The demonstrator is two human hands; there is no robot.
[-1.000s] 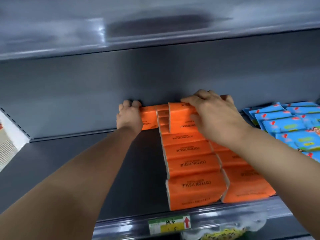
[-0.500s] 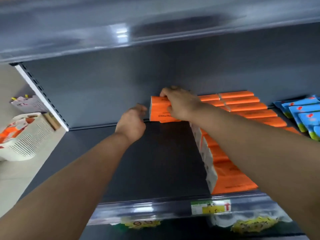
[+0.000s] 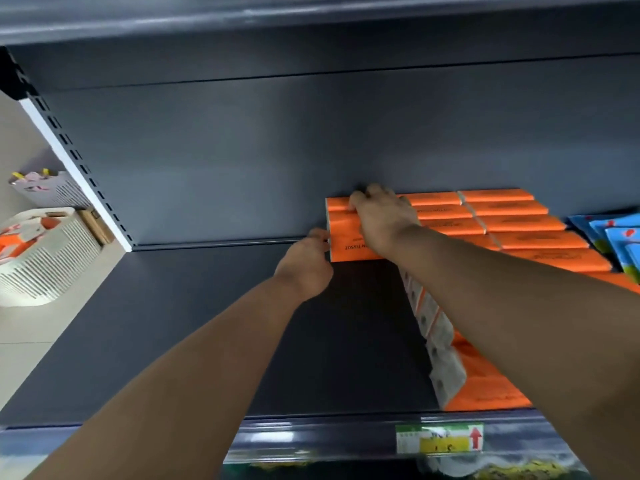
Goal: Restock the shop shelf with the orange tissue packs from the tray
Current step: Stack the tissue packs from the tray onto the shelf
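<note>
Head: right hand (image 3: 381,220) grips pack (image 3: 346,245); left hand (image 3: 304,268) abuts.

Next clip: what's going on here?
A person is stocking a shelf with orange tissue packs. The right hand grips a pack from above at the back of the shelf, just left of the rows already in place. The left hand touches the pack's left end. The tray, with more orange packs in it, sits off to the left, and blue packs lie to the right of the rows.
</note>
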